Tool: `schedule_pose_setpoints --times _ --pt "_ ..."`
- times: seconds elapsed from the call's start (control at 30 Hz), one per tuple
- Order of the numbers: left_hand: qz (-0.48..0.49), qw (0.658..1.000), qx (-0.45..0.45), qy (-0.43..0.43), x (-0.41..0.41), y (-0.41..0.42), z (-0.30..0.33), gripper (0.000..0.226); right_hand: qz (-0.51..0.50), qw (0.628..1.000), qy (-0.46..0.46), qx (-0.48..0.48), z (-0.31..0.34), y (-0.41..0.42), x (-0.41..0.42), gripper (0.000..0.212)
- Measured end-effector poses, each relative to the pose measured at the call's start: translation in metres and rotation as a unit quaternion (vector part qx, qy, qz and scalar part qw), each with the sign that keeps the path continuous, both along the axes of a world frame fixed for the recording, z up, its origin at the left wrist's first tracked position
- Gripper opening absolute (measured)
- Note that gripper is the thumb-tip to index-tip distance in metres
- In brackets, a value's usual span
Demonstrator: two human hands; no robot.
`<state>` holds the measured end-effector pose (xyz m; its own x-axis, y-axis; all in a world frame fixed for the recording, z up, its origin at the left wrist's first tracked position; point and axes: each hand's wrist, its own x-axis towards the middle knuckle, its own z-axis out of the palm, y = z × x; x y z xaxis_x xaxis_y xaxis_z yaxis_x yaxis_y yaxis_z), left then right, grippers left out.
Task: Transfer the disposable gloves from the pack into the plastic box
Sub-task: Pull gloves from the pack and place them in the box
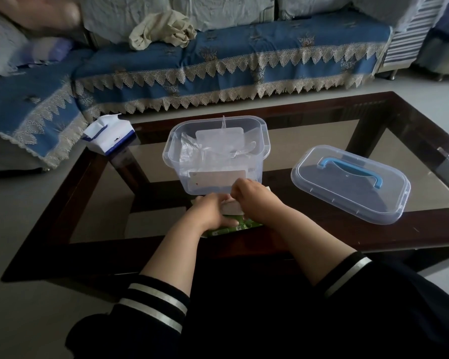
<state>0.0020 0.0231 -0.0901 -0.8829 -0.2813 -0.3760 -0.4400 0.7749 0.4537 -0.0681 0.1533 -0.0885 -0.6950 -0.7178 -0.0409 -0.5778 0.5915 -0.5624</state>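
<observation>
From the head camera, take the plastic box (215,154) as your anchor: it stands open on the glass-topped coffee table (412,224), and everything else is arranged around it. Its lid (350,185), with the blue handle, lies flat to the right of the box and apart from it — out of the way so the mouth stays free for loading. Inside the box you can already see thin clear gloves (205,149) bunched against the walls, so in my judgement the transfer is well under way.

Just in front of the box, on your side, sits the green pack (233,226), pressed onto the table's near frame. Your left hand (213,211) lies over it with fingers curled down, apparently pinning it so it does not slide while you pull. Your right hand (254,199) is closed in a pinch on a pale wad at the pack's top, close to the box's front wall; whether that wad is gloves or a flap of the packaging I cannot tell, as both hands cover it. Keeping the pack this close to the box means each pull needs only a short lift over the rim.

To the left of the box, at the table's far corner, a white-and-blue tissue packet (109,137) sits idle — not part of the job. Behind the box runs a sofa (218,60) under a blue lace-edged cover.
</observation>
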Motion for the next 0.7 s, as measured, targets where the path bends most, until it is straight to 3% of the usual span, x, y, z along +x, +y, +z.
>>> schedule_pose_setpoints --times 0.1,0.2,0.4,0.7 --pt "-0.01 1.0 0.006 0.016 0.001 0.0 -0.001 0.061 0.023 0.999 -0.031 0.017 0.006 0.005 -0.003 0.022" --pt "-0.009 1.0 0.016 0.019 0.002 -0.001 0.001 0.072 0.033 0.997 -0.002 0.067 0.003 0.005 -0.002 0.026" --pt "-0.015 1.0 0.02 0.016 0.004 -0.002 0.001 0.084 -0.021 0.999 -0.022 0.01 -0.008 0.001 -0.005 0.014" --pt "-0.048 0.997 0.04 0.034 0.003 -0.006 -0.001 0.055 -0.05 0.996 -0.041 -0.064 0.009 0.001 0.004 0.008"
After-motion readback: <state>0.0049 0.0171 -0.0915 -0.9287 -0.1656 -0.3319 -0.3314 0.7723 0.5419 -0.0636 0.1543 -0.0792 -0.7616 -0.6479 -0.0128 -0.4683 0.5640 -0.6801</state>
